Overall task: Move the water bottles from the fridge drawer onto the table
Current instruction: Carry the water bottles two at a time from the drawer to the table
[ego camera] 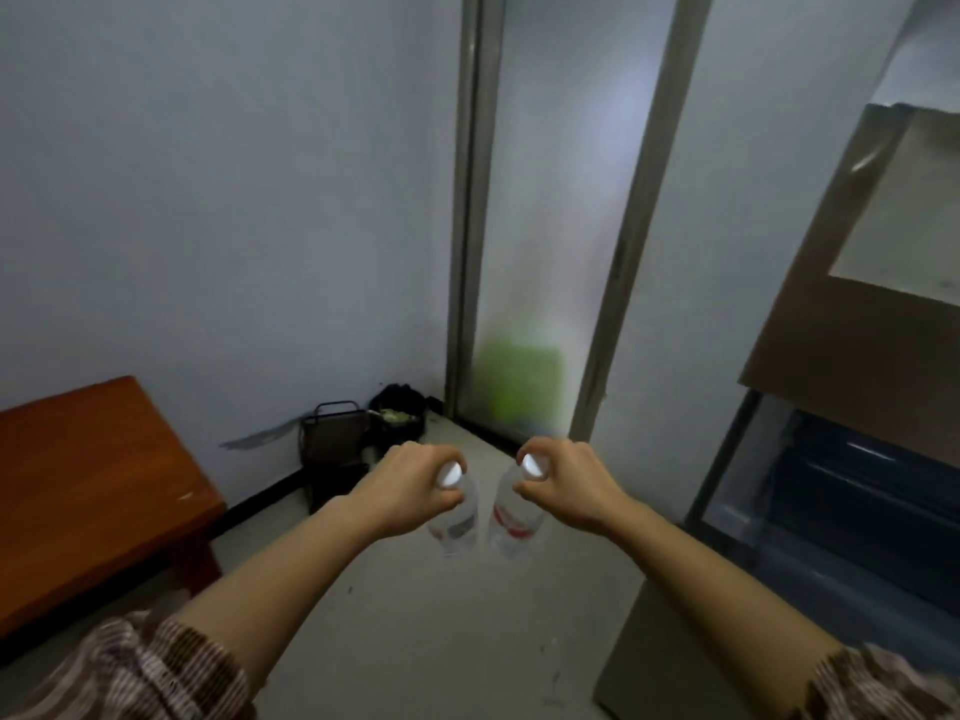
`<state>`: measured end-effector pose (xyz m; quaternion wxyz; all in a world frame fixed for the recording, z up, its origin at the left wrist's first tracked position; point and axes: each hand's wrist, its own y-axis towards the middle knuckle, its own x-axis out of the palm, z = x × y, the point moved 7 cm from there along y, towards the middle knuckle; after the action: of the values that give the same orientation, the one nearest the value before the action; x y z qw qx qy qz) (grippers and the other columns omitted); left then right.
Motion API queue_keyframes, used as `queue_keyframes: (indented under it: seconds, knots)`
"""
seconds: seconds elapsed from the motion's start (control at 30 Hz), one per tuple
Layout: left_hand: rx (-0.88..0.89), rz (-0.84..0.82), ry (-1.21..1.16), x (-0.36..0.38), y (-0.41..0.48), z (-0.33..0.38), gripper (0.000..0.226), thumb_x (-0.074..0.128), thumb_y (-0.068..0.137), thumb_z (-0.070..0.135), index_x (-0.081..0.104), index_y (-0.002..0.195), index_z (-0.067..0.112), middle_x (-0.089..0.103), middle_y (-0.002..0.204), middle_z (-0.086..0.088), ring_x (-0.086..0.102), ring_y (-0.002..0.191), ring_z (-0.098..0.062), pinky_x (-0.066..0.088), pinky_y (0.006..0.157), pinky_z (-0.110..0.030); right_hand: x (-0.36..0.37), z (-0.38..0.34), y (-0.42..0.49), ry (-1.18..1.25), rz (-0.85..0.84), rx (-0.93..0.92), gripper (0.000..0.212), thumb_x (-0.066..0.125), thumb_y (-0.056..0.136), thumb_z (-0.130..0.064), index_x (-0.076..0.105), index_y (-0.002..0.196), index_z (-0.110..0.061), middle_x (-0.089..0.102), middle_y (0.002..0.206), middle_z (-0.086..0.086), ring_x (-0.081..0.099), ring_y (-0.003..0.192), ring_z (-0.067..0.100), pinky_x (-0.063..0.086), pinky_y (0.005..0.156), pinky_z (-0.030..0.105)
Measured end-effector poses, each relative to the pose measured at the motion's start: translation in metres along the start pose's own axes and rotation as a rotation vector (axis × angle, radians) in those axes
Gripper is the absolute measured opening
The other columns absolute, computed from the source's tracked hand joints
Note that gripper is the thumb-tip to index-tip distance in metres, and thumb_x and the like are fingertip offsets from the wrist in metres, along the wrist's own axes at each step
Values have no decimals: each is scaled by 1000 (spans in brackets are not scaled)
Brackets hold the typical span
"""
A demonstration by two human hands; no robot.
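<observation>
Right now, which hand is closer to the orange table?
Left. The left hand, gripping the left bottle, hangs right of the table over the floor. The right hand, gripping the right bottle, is farther right, nearer the fridge drawer.

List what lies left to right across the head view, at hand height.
Wooden table → left hand → left bottle, which it grips → right bottle → right hand, which grips it → open fridge drawer.
</observation>
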<state>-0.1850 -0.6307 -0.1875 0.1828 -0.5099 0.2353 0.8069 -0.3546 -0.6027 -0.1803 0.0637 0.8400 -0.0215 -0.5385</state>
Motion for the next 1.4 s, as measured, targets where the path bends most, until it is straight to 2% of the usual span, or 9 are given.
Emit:
queue_keyframes:
  seconds: [0.13,0.27,0.4,0.6,0.77,0.87,1.07,1.23,1.4]
  knots:
    - [-180,13,10,-27,-45,-87,28,63,85,35,64,111,23,67,108,2,61,94,-18,48,75,-30,60,-78,37,9,-119,-138,29,66,84,-36,64,109,-22,67,109,6,62,98,24,46,73,30]
    - [-338,86,28,-62,-83,-166,14,64,82,33,65,93,25,68,94,4,62,85,-17,49,71,-33,105,-157,76,15,-167,-302,28,65,86,-39,61,109,-24,67,102,2,57,84,15,39,68,25]
    - [-513,170,64,-98,-113,-247,18,61,73,36,64,81,21,68,81,3,62,76,-18,48,62,-32,151,-234,121,-4,-238,-466,29,62,86,-41,60,110,-25,69,101,4,64,87,21,48,70,31]
    - [-717,275,22,-156,-145,-372,19,66,76,33,70,84,16,70,82,0,66,74,-16,54,61,-32,223,-351,202,-27,-327,-669,34,58,90,-45,58,115,-22,67,109,2,61,87,14,49,73,29]
    - [-900,311,11,-206,-160,-471,22,69,69,30,68,70,8,69,64,-8,67,60,-19,52,54,-34,279,-443,264,-67,-450,-794,34,54,94,-40,54,121,-21,66,112,6,65,98,24,55,79,39]
    - [-1008,397,-59,-230,-174,-522,17,74,69,28,70,66,12,69,60,-4,68,58,-14,56,55,-33,300,-492,293,-86,-428,-862,32,53,94,-37,54,122,-22,64,113,5,62,98,22,54,79,37]
    - [-1087,514,-180,-262,-196,-605,11,74,73,24,72,67,16,68,54,-3,65,49,-12,53,48,-24,349,-572,338,-79,-426,-907,32,56,93,-36,53,122,-24,62,117,3,60,98,21,54,83,40]
    - [-1107,510,-245,-279,-204,-677,22,71,78,25,73,69,5,69,57,-11,63,46,-17,47,42,-19,394,-631,369,-97,-449,-908,36,58,92,-37,54,124,-22,63,117,2,59,103,20,51,82,33]
    - [-1072,460,-295,-295,-213,-753,27,73,75,24,65,57,6,68,59,-16,66,55,-24,48,51,-29,440,-684,397,-133,-508,-842,39,59,91,-38,52,125,-21,63,113,3,59,96,19,49,74,30]
